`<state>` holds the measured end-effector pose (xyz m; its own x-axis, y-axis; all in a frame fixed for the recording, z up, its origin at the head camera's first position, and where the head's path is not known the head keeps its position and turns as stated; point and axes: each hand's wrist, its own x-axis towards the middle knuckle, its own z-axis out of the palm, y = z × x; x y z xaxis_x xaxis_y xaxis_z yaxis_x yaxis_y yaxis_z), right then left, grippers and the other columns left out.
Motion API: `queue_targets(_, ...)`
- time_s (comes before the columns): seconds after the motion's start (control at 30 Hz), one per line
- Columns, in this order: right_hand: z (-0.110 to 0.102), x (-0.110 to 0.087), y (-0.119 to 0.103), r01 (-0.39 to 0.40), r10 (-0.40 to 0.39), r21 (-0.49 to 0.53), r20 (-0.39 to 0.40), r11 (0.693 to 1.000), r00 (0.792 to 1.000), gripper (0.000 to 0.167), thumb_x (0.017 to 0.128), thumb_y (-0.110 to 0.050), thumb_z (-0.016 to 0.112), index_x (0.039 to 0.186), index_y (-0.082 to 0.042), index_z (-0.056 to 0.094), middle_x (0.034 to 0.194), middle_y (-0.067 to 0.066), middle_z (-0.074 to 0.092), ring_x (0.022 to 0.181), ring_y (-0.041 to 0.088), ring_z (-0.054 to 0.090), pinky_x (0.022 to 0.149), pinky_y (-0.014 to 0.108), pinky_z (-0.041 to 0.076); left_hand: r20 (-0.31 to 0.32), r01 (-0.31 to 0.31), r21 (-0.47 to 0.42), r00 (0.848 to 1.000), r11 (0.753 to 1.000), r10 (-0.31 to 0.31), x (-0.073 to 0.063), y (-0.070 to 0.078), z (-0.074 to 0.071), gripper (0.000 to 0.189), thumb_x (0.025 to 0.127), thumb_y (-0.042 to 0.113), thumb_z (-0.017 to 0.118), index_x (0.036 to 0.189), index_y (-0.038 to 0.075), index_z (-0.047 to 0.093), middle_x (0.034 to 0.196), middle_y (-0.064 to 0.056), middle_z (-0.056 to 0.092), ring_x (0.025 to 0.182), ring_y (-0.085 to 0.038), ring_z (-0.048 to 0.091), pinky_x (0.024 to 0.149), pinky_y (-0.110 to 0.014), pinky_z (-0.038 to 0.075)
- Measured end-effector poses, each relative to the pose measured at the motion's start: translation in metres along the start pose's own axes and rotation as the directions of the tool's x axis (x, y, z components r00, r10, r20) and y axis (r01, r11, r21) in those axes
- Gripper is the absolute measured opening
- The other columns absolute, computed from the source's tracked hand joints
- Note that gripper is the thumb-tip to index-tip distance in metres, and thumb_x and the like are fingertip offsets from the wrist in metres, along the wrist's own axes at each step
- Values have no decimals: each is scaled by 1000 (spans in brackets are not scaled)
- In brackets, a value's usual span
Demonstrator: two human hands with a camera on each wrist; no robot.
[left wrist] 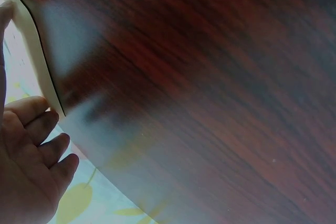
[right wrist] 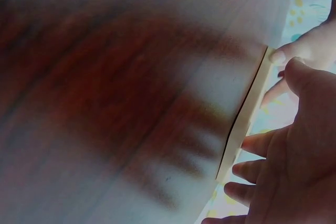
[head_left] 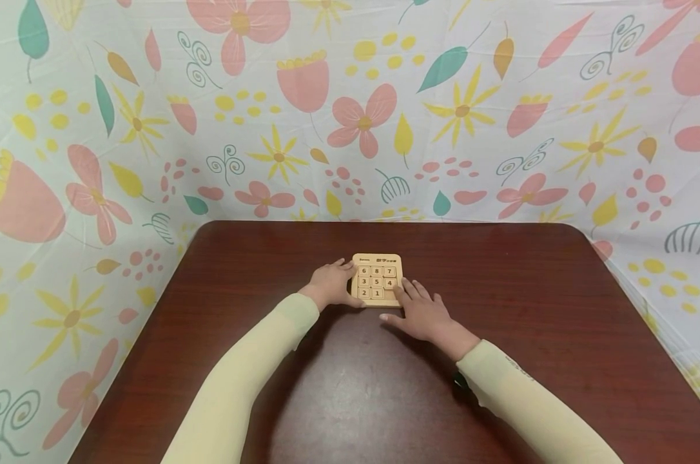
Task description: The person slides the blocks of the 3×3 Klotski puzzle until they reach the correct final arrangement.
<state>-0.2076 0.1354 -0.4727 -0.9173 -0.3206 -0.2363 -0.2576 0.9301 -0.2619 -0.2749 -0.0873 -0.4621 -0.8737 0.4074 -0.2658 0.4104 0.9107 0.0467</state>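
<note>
A light wooden number slide puzzle (head_left: 378,259) lies flat on the table, its tiles reading 6 8 7, 3 5 4 and 2 1, with a gap at the bottom right. My left hand (head_left: 329,285) holds its left side, thumb at the near left corner and fingers along the upper left edge. At the right edge is my right hand (head_left: 425,317), fingers extended, the index fingertip by the 4 tile (head_left: 389,283); its thumb points left, off the board. From the right wrist, the puzzle's side edge (right wrist: 247,114) shows beyond the spread fingers (right wrist: 249,171).
The dark red-brown wooden table (head_left: 530,290) has rounded far corners. A white cloth (head_left: 408,180) printed with flowers and leaves hangs behind it and along both sides. Pale yellow sleeves (head_left: 269,341) cover both forearms.
</note>
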Motion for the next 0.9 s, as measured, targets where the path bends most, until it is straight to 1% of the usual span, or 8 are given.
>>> queue_targets(0.27, -2, 0, -1, -7, 7, -3, -11, 1000, 1000, 84, 100, -61, 51, 161, -6, 32, 170, 22, 22, 157, 45, 23, 117, 74, 27, -7, 1, -6, 1000, 1000, -1, 0, 0, 0, 99, 83, 70, 71, 161, 19, 36, 169, 2, 33, 159, -20, 28, 124, -38, 37)
queue_targets(0.43, -3, 1, -2, -13, 13, 2, -9, 1000, 1000, 84, 100, -61, 51, 160, -5, 33, 170, 22, 22, 157, 45, 23, 117, 74, 26, -6, -1, 5, 1000, 1000, 1, -1, 0, 0, 99, 83, 70, 70, 161, 19, 36, 168, 2, 33, 159, -20, 28, 124, -38, 36)
queue_targets(0.9, -3, 1, -2, -15, 15, 26, -4, 1000, 1000, 85, 100, -61, 52, 161, -5, 31, 171, 21, 21, 158, 44, 21, 118, 74, 25, -7, 0, 0, 1000, 1000, 0, 0, 0, 0, 100, 83, 71, 70, 161, 19, 35, 169, 2, 33, 159, -21, 27, 125, -38, 34)
